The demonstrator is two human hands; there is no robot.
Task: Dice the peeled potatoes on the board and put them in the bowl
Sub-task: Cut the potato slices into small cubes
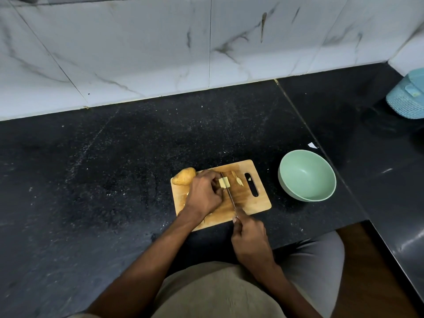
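A pale potato piece (224, 182) is pinned to the board (243, 198) by the left hand (204, 196), fingers curled over it w/ only the cut end showing past the fingertips. Just right of that hand, the knife (229, 196) is set blade-down against the exposed end of the piece; its handle is gripped in the closed right hand (250, 239), which is held nearer the body, off the board's near edge, index finger laid fwd toward the blade.

Beyond the left hand's knuckles, on the far-left corner of the board, a whole potato (184, 176) is seen lying partly over the edge. To the right of the blade a few thin potato strips (237, 179) are scattered, and a small scrap is lodged in the board's handle slot (252, 185).

Further right of both hands, well apart from the board, a pale green bowl (307, 176) is stood on the dark speckled table (114, 168); no diced bits can be seen in it. A small white scrap (312, 145) is seen just beyond the bowl. At the far right a light blue woven basket (407, 97) is partly cut off by the frame. A marbled white tile wall (160, 47) is seen behind the table.
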